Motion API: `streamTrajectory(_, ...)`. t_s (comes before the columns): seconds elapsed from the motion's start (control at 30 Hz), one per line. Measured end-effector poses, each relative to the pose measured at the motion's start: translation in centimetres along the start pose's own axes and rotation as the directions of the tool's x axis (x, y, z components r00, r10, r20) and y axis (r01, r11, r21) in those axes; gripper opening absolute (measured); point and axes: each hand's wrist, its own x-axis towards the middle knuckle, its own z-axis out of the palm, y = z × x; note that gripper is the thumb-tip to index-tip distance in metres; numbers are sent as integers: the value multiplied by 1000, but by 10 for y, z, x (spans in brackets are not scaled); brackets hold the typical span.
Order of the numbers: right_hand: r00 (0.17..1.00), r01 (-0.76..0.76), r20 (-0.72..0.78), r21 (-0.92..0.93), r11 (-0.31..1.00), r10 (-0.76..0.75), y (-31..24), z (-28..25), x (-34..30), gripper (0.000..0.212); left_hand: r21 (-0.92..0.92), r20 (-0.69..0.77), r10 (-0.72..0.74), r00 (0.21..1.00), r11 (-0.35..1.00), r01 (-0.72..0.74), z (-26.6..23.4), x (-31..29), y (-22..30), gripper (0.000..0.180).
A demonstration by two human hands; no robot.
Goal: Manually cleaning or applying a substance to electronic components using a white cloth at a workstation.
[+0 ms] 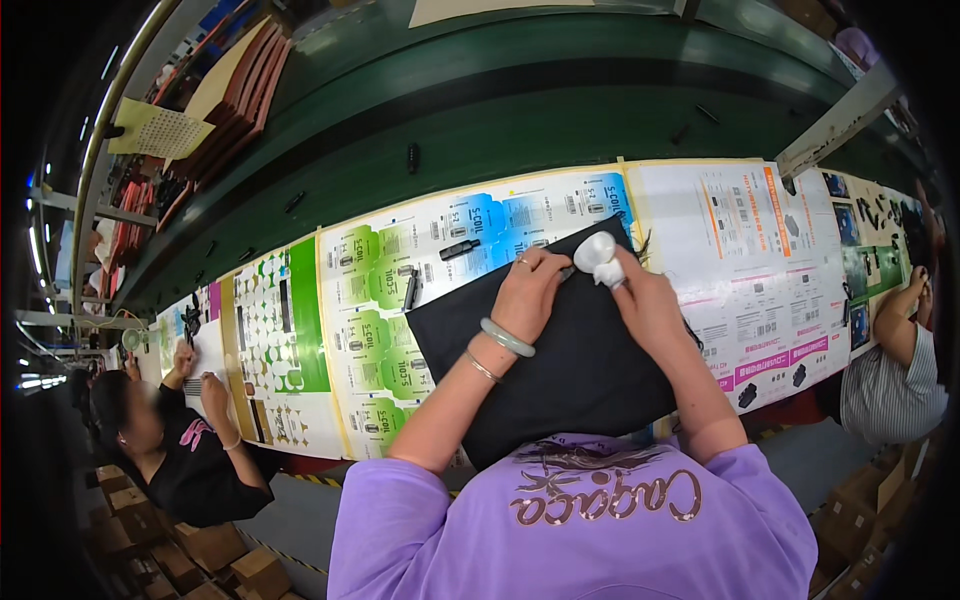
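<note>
A black cloth (560,360) lies over the printed sheets in front of me, and both my forearms rest across it. My left hand (530,290), with a ring and two bracelets, is closed in a pinch near the cloth's far part. Something small and dark shows at its fingertips, too little to name. My right hand (645,295) grips a bunched white cloth (597,252) close to the left fingertips. Two short black cylindrical pieces, one lying farther off (460,250) and one nearer (412,290), are left of my left hand. Dark strands stick out beyond the black cloth's right edge.
A green conveyor belt (520,110) runs along the far side, with several black pieces on it, one (413,158) near the middle. Co-workers sit at left (180,440) and right (895,380). Red folders (240,85) stand at far left; cardboard boxes (210,545) are on the floor.
</note>
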Motion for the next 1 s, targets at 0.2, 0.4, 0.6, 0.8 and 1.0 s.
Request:
streamTrajectory(0.2, 997, -24, -69, 203, 979, 39, 0, -26, -6, 46, 192, 238, 265, 934, 930, -313, -22, 16, -3, 31)
streamTrajectory(0.4, 988, 117, -117, 169, 979, -98, 4, -6, -19, 50, 15, 108, 45, 993, 999, -46, -2, 5, -7, 22)
streamTrajectory(0.6, 998, 60, -36, 16, 998, -59, 11, 11, -18, 53, -20, 44, 23, 999, 1000, -22, -1, 2, -2, 20)
streamTrajectory(0.8, 989, 117, -103, 60, 991, -110, 3, 7, -20, 53, -11, 85, -7, 996, 1000, 8, -2, 5, -6, 21)
streamTrajectory(1.0, 996, 35, -81, 49, 998, -31, 15, -5, 3, 51, 152, 71, 18, 997, 988, -29, -8, 54, -39, 17)
